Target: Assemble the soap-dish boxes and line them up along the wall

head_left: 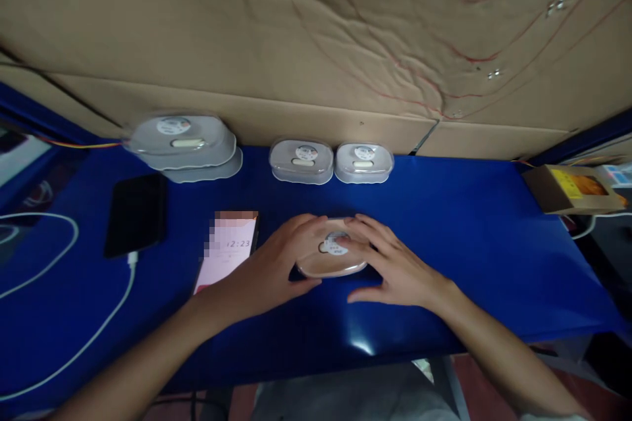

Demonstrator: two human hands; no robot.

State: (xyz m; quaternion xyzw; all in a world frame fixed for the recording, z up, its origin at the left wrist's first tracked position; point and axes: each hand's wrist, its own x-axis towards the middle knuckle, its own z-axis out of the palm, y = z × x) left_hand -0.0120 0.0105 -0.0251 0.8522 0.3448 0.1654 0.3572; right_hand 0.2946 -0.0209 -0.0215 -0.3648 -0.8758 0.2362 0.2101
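Observation:
An oval, beige plastic box (pixel 328 268) with a glossy clear lid lies on the blue table in front of me. A round white label (pixel 337 243) sits on its top. My left hand (pixel 289 253) wraps the box's left side, fingers along the back edge and thumb at the front. Over the right side is my right hand (pixel 395 266): a finger touches the label, other fingers reach the back edge, and the thumb is spread apart from the box. The palms hide both ends of the box.
Two similar grey boxes, one (pixel 302 171) beside another (pixel 364 170), stand at the back. A stack of grey boxes (pixel 190 145) is farther left. A lit phone (pixel 224 256), a dark phone (pixel 137 214) and its white cable (pixel 121 306) lie left. An open cardboard box (pixel 546 189) stands right.

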